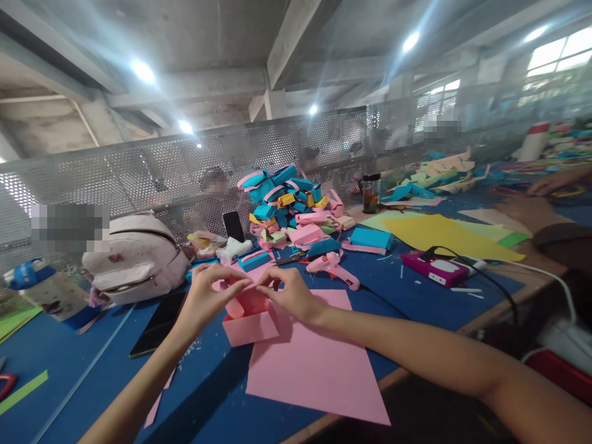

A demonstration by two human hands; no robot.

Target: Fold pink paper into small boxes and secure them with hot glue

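Note:
Both my hands meet over a small open pink paper box (252,328) near the middle of the table. My left hand (210,293) pinches the upper edge of its raised pink flap, thumb toward the right. From the other side my right hand (289,293) pinches the same edge, the two sets of fingertips almost touching. Under the box and my right forearm lies a large pink paper sheet (319,370). Just beyond my right hand a pink glue gun (333,268) rests on its side, its black cord trailing right.
Behind my hands rises a heap of blue, pink and yellow paper boxes (296,206). A backpack (134,259), a bottle (50,293) and a dark phone (160,324) are at left. Yellow paper (453,237) and a purple power bank (435,268) lie right, near another person's arm (522,216).

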